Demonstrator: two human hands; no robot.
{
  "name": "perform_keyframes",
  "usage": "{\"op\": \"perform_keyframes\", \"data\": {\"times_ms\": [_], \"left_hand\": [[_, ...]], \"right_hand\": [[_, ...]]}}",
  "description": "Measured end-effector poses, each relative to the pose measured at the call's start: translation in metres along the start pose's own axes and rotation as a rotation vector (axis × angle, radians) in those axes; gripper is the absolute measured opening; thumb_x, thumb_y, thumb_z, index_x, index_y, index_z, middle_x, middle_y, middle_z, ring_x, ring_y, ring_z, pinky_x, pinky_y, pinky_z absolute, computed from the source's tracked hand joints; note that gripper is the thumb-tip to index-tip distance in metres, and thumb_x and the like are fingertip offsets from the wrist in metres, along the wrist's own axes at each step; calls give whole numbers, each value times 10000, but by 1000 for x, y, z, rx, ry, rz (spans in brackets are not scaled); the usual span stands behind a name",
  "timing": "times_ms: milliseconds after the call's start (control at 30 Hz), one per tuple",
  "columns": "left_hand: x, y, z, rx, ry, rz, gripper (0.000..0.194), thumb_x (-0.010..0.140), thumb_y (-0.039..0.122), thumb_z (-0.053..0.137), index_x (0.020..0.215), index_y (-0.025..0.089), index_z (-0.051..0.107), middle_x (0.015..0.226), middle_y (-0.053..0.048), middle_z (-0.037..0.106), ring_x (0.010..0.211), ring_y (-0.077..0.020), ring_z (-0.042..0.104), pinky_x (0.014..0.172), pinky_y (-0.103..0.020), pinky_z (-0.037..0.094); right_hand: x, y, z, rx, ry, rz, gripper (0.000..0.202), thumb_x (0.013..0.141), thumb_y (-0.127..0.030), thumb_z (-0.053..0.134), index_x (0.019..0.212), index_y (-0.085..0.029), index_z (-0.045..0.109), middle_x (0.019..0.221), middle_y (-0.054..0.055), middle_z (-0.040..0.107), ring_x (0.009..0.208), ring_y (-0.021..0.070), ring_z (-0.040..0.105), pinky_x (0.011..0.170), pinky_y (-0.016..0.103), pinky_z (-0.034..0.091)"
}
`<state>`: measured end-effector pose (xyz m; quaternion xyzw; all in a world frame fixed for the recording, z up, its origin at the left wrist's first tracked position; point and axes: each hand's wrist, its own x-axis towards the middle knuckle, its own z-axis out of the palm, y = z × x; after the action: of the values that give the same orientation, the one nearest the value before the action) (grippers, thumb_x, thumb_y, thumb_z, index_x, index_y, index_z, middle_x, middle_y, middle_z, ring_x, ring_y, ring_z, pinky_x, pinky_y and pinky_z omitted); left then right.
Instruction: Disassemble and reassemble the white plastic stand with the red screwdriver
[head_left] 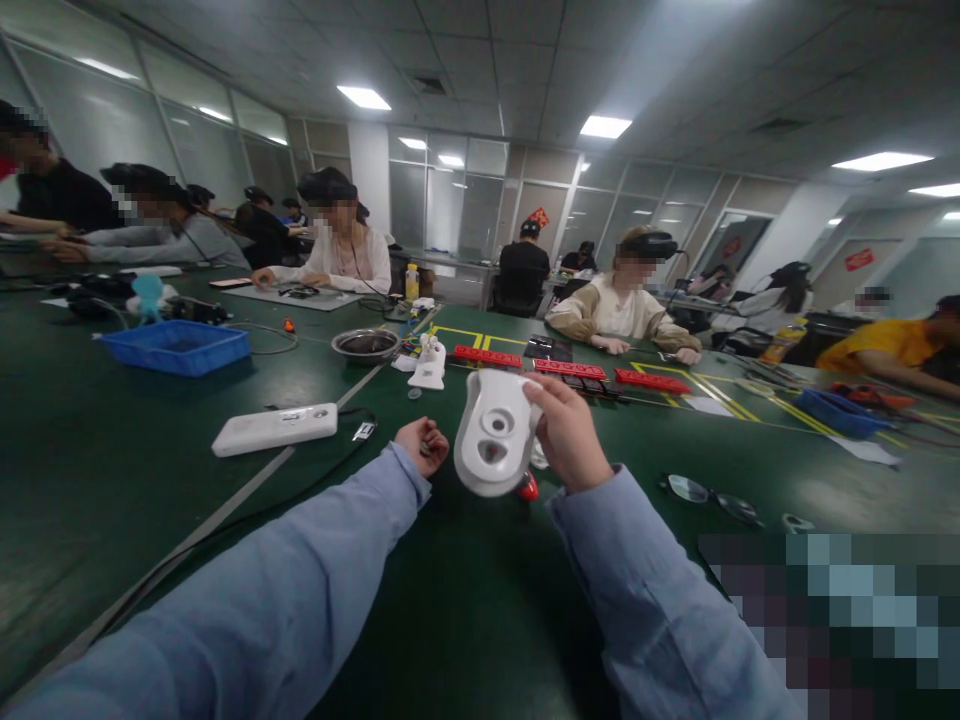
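My right hand [571,432] grips the upper right edge of a white plastic housing [480,405], held upright above the green table. The housing has a rounded lower end, a ring with a hole and a second opening beneath it. Left of the housing, my left hand [424,447] is near the tabletop with its fingers curled; what they hold, if anything, is hidden. Behind the housing's lower right edge, a red-tipped object [529,487] shows in part. Another white part [428,366] lies beyond my left hand.
On the green table [465,600] are a blue tray [180,348], a metal bowl [367,344], a white elongated device [277,430], a black cable, red strips [570,370] and glasses [709,498]. People sit across the table, including one with hands resting near the strips.
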<state>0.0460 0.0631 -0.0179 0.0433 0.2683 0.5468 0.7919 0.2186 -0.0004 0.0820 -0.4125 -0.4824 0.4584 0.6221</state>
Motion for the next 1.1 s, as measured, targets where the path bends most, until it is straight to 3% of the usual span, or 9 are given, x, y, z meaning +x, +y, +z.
{"op": "perform_keyframes", "data": {"times_ms": [100,200,367,433,500,633,733,933,1100], "left_hand": [[-5,23,-9,202,-36,52,227,851,315,426,877,117,533,699,9,539,526,-65,497,472,-204,432],[-12,31,-11,431,-96,118,278,858,293,361,635,154,452,399,95,256,296,-39,232,293,-146,212],[-22,19,-15,875,-207,237,222,762,317,481,597,172,451,374,100,218,303,-46,199,292,-149,150],[-28,17,-19,1051,-262,273,238,740,364,508,606,168,491,381,91,255,321,-47,207,314,-164,135],[-36,18,-23,1179,-325,305,273,685,430,560,637,161,549,389,81,294,352,-51,223,348,-185,152],[-57,24,-25,1639,-670,402,711,378,560,703,963,171,601,484,71,425,437,-85,341,482,-234,319],[-69,21,-26,2060,-920,552,991,281,617,696,1156,197,494,734,-5,596,626,-185,539,675,-297,407],[-70,5,-34,2062,-811,815,780,373,410,755,1109,246,557,750,-32,636,635,-232,586,693,-326,430],[-65,1,-34,1887,-796,792,666,344,287,761,991,244,608,708,-5,629,616,-209,581,635,-278,425]], "right_hand": [[-28,27,5,-73,-168,217,300,597,-305,607,829,-117,571,691,47,593,584,150,548,542,272,436],[-51,62,16,-186,-280,320,230,631,-260,564,793,-97,582,663,67,592,554,162,548,519,293,442],[-49,59,17,-434,-307,170,133,672,-182,557,791,-140,599,853,88,592,846,218,542,800,377,407],[-33,38,1,-618,-268,15,183,715,-157,528,885,-174,593,1046,81,541,1066,217,429,953,357,276],[-13,21,-25,-1097,-225,-151,234,789,-165,428,971,-190,573,1075,81,534,1094,215,405,954,364,265],[21,21,-80,-1220,-236,-7,324,567,-108,661,885,-150,621,959,97,600,982,258,505,876,346,346],[31,38,-98,-1189,-201,85,217,506,-128,703,705,-158,623,772,74,627,847,259,565,764,340,405],[9,36,-49,-820,-224,55,276,771,-320,497,988,-150,487,928,80,619,818,184,596,685,308,456],[-34,29,6,-355,-504,127,272,687,-369,605,829,-147,539,761,38,613,676,150,581,632,278,452]]}}
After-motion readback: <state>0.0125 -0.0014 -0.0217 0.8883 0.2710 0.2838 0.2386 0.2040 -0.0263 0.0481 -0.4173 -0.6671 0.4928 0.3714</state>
